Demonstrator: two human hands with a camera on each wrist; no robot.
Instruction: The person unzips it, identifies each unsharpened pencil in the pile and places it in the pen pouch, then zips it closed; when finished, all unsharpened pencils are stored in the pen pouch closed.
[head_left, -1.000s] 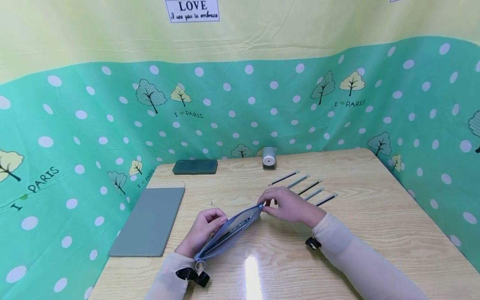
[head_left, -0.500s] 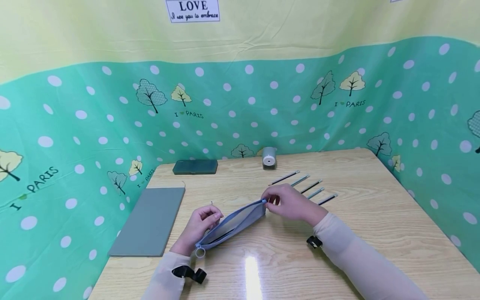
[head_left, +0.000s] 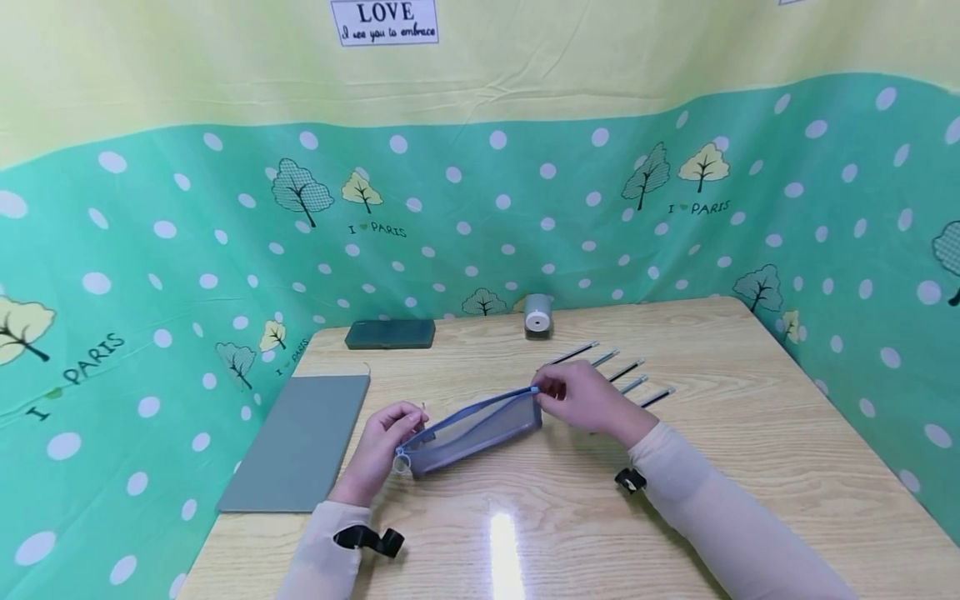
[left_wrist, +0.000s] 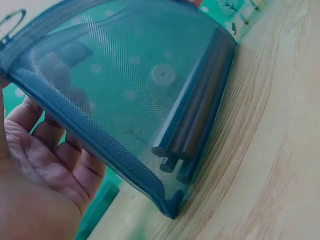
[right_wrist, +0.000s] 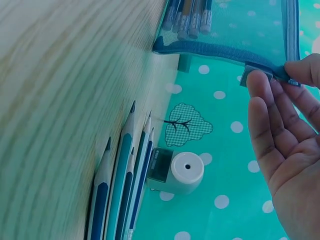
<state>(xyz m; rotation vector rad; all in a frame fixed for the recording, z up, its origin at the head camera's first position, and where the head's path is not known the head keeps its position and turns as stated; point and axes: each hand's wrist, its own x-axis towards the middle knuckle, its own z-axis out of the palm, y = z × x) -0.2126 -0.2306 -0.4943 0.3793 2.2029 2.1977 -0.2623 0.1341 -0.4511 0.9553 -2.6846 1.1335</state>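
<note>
A blue mesh zip pouch is held between both hands, its zipped top edge gaping and its long side facing the head camera. Several pencils lie along its bottom, visible through the mesh in both wrist views. My left hand grips the pouch's left end, beside a round pull ring; some of its fingers show behind the mesh. With thumb and fingers, my right hand pinches the upper right corner, at a small tab.
Several loose pencils lie side by side beyond the right hand. At the back stand a grey and white pencil sharpener and a dark green flat case. A grey flat board lies at the left, and polka-dot cloth hangs behind.
The pouch has tipped from showing its opening and the pencils inside to showing its side. Its left end has risen with the left hand; the right hand has shifted slightly right and away.
</note>
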